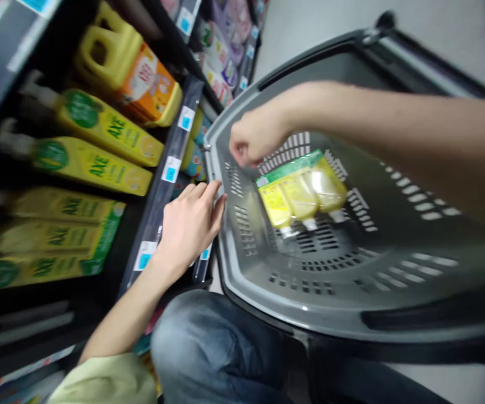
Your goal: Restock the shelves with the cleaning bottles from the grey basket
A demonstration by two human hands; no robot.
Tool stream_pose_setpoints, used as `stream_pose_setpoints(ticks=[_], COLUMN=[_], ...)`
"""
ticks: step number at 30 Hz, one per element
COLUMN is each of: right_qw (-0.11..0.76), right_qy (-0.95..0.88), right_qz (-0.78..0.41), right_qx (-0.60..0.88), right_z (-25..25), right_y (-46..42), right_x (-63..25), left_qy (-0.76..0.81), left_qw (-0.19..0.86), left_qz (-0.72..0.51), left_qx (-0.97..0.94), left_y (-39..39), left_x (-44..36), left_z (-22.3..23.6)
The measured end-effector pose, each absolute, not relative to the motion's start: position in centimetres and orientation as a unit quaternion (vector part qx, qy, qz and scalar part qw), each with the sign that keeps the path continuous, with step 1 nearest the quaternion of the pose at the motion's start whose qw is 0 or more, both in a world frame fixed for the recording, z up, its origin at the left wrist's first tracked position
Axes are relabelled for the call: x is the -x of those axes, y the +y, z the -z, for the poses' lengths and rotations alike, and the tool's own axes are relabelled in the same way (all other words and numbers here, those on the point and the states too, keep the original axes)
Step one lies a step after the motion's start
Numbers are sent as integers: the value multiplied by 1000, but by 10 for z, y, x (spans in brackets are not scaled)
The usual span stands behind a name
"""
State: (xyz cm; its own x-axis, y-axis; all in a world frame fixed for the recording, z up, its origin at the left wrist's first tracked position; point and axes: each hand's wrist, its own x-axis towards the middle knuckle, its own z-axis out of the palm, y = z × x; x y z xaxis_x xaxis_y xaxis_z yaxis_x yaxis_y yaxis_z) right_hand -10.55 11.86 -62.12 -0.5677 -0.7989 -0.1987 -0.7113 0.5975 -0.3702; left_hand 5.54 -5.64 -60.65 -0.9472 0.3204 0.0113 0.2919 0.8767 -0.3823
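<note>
A grey shopping basket (pixel 263 311) with slotted walls stands beside my knee. Inside it lies a pack of yellow bottles (pixel 305 193), held together by a green band, with white caps pointing toward me. My right hand (pixel 263 132) reaches over the basket, fingers curled in close to the pack's upper left corner. What those fingers hold, if anything, is hidden. At the basket's left rim is my left hand (pixel 194 219), its fingers loosely stretched with the thumb apart. The fingertips appear to meet the rim, though blur hides the exact contact.
A dark shelf edge with price tags (pixel 170 168) runs close along the left. On the shelf are yellow AXE bottles (pixel 99 168), a banded AXE bottle pack (pixel 57 238) and a yellow jug with an orange label (pixel 141 73). A handle bar (pixel 427 62) crosses the basket's far side.
</note>
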Motion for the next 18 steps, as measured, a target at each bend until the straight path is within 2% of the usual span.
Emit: stream_pose_setpoints(ticks=[2,4,6,10,13,15,18], right_qw=[130,158,158,82,145,180,185], right_qy=[932,952,959,958,947,936,927], right_qz=[57,31,50,116,92,82,99], right_qx=[335,260,230,250,272,290,310], right_z=[637,652,664,676,682,688,695], right_y=[173,223,258,273,265,264,268], right_x=[124,129,124,103,97,98,101], left_qy=[-958,-939,-916,-857,-781,-741,-721], left_qw=[3,-41,-88,-159,-176,-212,-280], left_qz=[-155,-138,-137,-207,-238,-195,-101], left_qx=[241,312,366,444,550,607,626], left_y=[-25,9,44,98,114,115,111], left_x=[-38,-17,9,64,81,73,39], left_z=[616,628,647,702,751,783,829])
